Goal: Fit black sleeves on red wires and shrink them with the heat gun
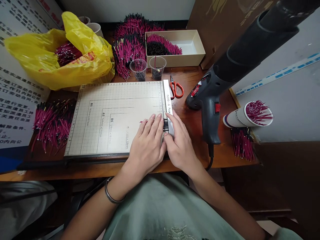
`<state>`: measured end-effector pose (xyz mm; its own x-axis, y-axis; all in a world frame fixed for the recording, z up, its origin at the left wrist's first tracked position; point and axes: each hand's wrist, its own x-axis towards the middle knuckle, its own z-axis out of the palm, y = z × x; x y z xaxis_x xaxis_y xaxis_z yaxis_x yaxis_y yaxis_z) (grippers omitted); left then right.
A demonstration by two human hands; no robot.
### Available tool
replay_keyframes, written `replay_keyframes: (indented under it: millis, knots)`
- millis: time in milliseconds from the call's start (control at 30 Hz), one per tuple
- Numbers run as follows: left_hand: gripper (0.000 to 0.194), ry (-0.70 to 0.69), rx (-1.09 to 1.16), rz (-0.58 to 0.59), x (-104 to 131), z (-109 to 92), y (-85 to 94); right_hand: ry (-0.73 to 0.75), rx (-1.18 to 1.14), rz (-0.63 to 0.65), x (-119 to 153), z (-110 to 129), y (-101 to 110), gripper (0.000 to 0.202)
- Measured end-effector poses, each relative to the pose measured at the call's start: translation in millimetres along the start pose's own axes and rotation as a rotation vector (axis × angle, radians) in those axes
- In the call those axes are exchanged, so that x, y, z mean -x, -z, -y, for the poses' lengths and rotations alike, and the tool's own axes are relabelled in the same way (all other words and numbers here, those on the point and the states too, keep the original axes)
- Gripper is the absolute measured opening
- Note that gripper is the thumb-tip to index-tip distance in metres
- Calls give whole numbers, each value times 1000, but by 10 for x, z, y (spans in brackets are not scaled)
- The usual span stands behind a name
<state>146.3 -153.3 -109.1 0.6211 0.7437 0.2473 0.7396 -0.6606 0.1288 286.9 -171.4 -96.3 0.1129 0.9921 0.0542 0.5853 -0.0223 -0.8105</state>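
A: What is bordering the wooden tabletop (193,131)?
B: A pale wall (130,10) is running along the back, and a printed panel (15,95), blue at its foot, is standing on the left.
A: And the right?
B: A brown board (212,20) is rising behind, a greyish panel (295,110) is carrying a slanting blue-and-white strip (277,74), and a dark brown surface (275,180) is showing below.

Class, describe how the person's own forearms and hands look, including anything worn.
The left hand and right hand wear no gloves, and the forearms show no sleeves. A slim, dull grey bangle circles the left one; the right has none.
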Motion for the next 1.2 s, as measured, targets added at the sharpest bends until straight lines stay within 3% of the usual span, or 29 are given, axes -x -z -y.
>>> replay_keyframes:
  millis: [267,600,1200]
  knots:
    - [59,-34,34,1,-29,-18,4,-5,21,-15,0,-7,-24,58]
    - [53,26,-60,-71,142,-22,264,3,127,41,-157,-13,105,35]
    - [52,-24,-120,-91,217,-70,181,-37,291,91,-243,49,15,27]
